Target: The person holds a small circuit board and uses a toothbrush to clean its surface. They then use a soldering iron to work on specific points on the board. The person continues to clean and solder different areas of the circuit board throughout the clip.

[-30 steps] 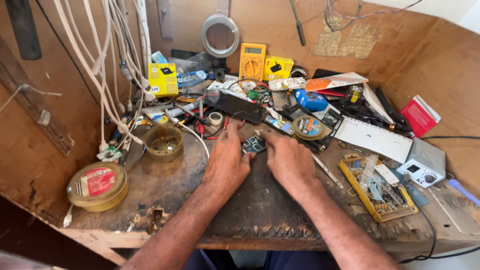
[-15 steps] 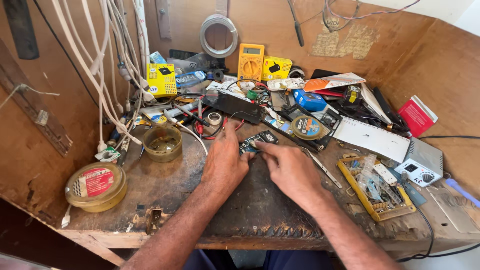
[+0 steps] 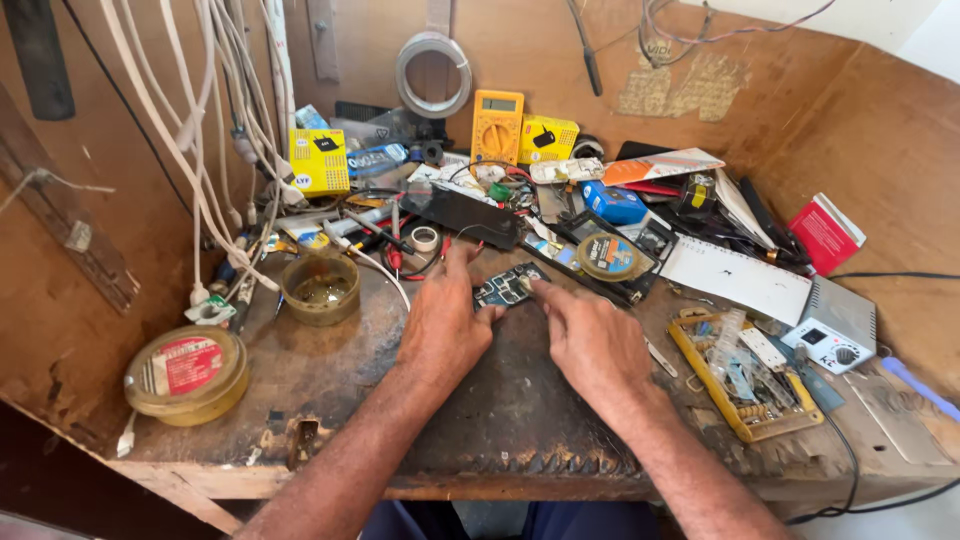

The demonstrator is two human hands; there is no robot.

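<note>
Circuit board (image 3: 510,285), small and dark, lies on worn desk (image 3: 330,400) between our two hands, amid clutter. Our left hand (image 3: 447,325) pins its left edge, fingers (image 3: 488,315) pressed on it, thumb stretched up toward red wires. Our right hand (image 3: 592,340) touches its right end, fingertip pinching at corner. Round brass tin (image 3: 320,290) sits left of us, yellow multimeter (image 3: 497,126) leans against back wall, yellow parts tray (image 3: 745,385) lies right.
</note>
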